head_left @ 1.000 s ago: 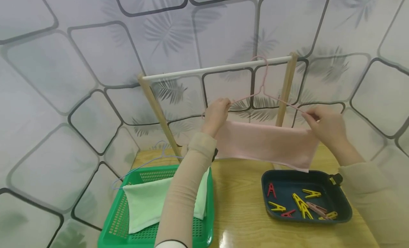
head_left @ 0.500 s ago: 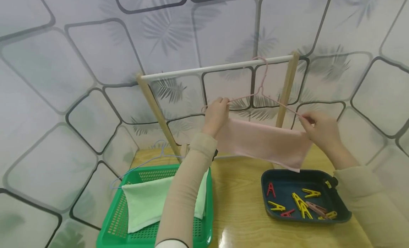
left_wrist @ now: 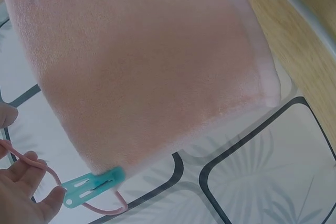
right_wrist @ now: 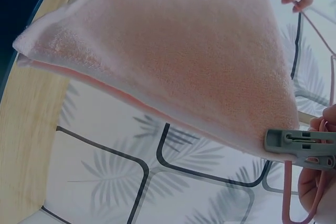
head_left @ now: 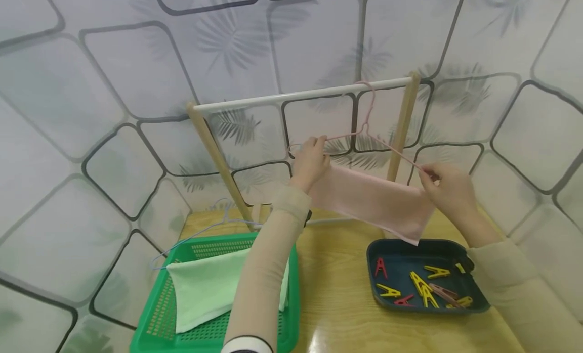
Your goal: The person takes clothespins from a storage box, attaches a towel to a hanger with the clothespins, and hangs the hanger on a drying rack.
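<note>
A pink wire hanger (head_left: 392,148) hooks over the white rod of a small rack in the head view. A folded pink towel (head_left: 369,199) hangs along it, its right end drooping lower. My left hand (head_left: 311,163) grips the hanger's left arm, the thumb beside a teal clothespin (left_wrist: 94,186) that bites the towel's corner. My right hand (head_left: 448,188) pinches the hanger's right arm. Next to those fingers, a grey-green clothespin (right_wrist: 294,145) clips the other corner. The left wrist view shows only part of the left hand, and the right wrist view cuts off most of the right.
The rack's white rod (head_left: 282,96) spans two wooden posts. A green basket (head_left: 157,317) at left holds a light green towel (head_left: 205,282) and a blue hanger (head_left: 200,231). A dark blue tray (head_left: 403,262) at right contains several clothespins (head_left: 421,287).
My right hand has moved left with the hanger's right arm, and the towel's right end has swung left too. The left hand keeps its hold; the head view has shifted slightly.
</note>
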`<state>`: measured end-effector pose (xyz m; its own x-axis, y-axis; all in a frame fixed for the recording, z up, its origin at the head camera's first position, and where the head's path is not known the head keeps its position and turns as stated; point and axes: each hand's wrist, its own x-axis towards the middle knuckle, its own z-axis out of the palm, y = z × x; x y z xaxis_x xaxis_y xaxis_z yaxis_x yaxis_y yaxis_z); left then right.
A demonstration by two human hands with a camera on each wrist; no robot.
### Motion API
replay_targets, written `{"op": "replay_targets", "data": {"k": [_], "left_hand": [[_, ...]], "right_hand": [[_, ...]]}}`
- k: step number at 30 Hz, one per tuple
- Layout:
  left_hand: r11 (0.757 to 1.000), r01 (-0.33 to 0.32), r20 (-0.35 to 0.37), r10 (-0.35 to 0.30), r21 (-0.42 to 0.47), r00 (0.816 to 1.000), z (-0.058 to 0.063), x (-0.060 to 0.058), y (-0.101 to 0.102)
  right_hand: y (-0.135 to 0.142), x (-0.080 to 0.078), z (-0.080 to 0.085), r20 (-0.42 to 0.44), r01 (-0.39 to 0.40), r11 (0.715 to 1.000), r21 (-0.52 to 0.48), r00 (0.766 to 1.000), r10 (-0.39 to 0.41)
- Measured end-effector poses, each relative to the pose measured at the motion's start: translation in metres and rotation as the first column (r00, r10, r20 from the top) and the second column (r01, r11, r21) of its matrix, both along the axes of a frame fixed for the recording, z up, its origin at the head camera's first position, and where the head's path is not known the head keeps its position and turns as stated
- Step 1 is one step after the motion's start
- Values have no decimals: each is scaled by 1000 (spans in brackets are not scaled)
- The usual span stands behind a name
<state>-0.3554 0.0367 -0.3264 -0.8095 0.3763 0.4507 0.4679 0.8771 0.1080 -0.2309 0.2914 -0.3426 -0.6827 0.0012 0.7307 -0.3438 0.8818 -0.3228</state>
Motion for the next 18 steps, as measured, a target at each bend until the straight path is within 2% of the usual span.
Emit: {"op": "replay_targets", "data": {"k": [5,10,18], "left_hand": [[999,-34,36,34,5,999,1,0,3],[999,-43,41,43,-3,998,0,-2,4],[999,-51,96,50,10,994,0,-1,6]], "right_hand": [[-3,5,1,18,7,1000,4,1000,-7],[-5,6,1,32,11,1000,8,999,-11],[-4,5,-1,46,26,1000,-5,999,-26]]}}
